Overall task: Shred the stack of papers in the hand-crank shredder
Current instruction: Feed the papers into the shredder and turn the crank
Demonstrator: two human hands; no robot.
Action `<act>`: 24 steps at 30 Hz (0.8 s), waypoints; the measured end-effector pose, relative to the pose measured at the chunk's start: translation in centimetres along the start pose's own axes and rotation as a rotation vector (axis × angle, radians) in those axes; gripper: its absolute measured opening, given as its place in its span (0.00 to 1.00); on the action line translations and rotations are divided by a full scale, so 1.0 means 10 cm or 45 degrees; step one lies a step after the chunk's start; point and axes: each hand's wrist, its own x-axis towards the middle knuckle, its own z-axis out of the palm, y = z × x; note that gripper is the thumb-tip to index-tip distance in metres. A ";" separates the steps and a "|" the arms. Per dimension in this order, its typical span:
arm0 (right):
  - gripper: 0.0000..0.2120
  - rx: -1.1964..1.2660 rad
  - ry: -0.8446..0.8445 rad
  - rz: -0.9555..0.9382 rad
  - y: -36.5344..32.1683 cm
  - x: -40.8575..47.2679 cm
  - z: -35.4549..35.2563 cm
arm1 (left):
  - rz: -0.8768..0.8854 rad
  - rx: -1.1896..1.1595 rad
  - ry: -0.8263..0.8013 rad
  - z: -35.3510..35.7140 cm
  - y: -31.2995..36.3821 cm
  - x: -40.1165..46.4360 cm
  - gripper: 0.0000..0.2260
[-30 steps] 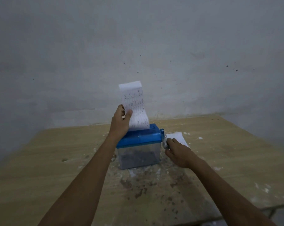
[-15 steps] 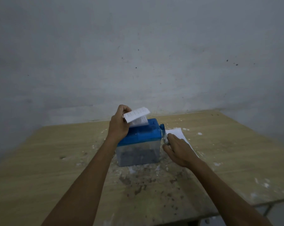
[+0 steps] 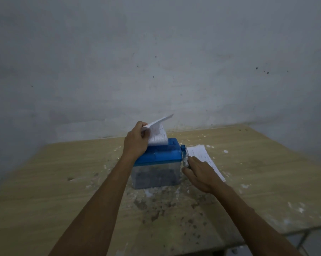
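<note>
A small hand-crank shredder (image 3: 158,157) with a blue lid and a clear bin of dark shreds stands mid-table. A printed sheet of paper (image 3: 158,134) sticks out of the lid's slot, its top folded over toward the right. My left hand (image 3: 136,140) grips that sheet at its left edge, above the lid. My right hand (image 3: 197,172) holds the crank handle (image 3: 185,159) on the shredder's right side. Behind my right hand the stack of papers (image 3: 204,159) lies flat on the table.
The wooden table (image 3: 63,182) is strewn with white scraps and dark specks around the shredder. A grey wall (image 3: 156,71) stands just behind it. The table's right front corner and a metal leg (image 3: 303,239) show at lower right.
The sheet has gone much lower into the slot and its top has bent over. My left hand followed it down. My right hand moved slightly lower on the crank.
</note>
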 end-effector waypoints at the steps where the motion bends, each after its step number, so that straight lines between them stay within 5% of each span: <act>1: 0.16 0.014 0.019 -0.001 -0.01 0.01 -0.01 | -0.015 -0.008 0.002 0.00 0.01 -0.01 0.06; 5: 0.27 0.322 0.228 0.044 -0.11 0.09 -0.20 | -0.041 -0.067 -0.022 0.01 -0.01 0.00 0.14; 8: 0.36 0.469 0.185 0.025 -0.22 0.20 -0.33 | -0.015 -0.095 -0.025 0.02 -0.01 -0.01 0.16; 24: 0.31 0.773 0.152 0.021 -0.33 0.18 -0.11 | 0.104 -0.356 -0.094 0.00 -0.02 0.02 0.11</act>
